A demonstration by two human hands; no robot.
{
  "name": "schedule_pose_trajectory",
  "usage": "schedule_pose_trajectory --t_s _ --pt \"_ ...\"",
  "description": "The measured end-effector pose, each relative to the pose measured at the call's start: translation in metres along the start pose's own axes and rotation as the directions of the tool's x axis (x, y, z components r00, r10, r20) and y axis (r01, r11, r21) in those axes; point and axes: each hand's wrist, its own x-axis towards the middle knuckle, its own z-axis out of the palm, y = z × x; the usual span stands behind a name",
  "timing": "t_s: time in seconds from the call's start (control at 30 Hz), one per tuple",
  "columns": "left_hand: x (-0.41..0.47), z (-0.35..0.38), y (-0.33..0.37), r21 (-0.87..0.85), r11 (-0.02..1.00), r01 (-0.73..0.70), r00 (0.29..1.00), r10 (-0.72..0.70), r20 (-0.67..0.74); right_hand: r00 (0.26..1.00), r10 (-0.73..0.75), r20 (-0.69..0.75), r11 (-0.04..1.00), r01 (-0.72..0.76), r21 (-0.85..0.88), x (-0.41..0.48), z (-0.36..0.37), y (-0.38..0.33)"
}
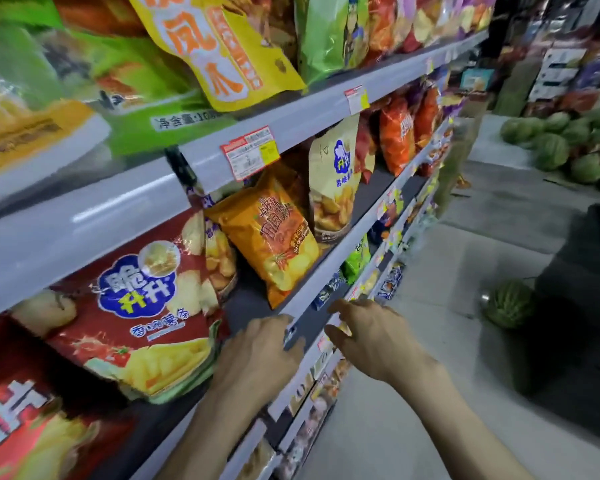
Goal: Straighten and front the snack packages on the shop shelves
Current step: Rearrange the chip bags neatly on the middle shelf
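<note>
A red snack bag [136,306] with a blue cloud logo leans tilted on the middle shelf [312,292]. To its right an orange chip bag [274,237] lies slanted, and a cream bag [333,181] stands upright behind it. My left hand [257,358] hovers over the shelf's front edge beside the red bag, fingers loosely curled and holding nothing. My right hand [371,334] reaches out just past the shelf edge, fingers relaxed, also holding nothing. Whether either hand touches the shelf is unclear.
The upper shelf carries a tilted yellow bag [215,46] and green bags [329,32]. Price tags [250,152] hang on the shelf rail. Lower shelves hold more packs. Watermelons [565,143] are piled across the aisle, and one [510,303] lies on the floor.
</note>
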Motion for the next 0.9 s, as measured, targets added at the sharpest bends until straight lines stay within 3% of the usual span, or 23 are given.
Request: schedule_pose_trajectory --t_s 0.27,0.5,0.77,0.9 --pt "0.043 -0.003 0.047 0.004 0.943 0.332 0.936 -0.329 -0.125 0.974 -0.224 0.018 0.974 0.225 -0.004 0.065 -0.04 0.106" --pt "0.048 0.009 0.077 -0.25 0.819 0.516 0.756 -0.573 -0.316 0.93 -0.355 0.096 0.935 0.352 0.045 0.113 -0.071 0.174" --pt "0.087 0.018 0.074 -0.334 0.77 0.543 0.661 -0.637 -0.395 0.908 -0.412 0.075 0.904 0.397 0.16 0.187 -0.06 0.192" --pt "0.119 0.023 0.061 -0.479 0.709 0.519 0.625 -0.696 -0.353 0.91 -0.415 0.004 0.902 0.411 0.13 0.231 -0.052 0.195"
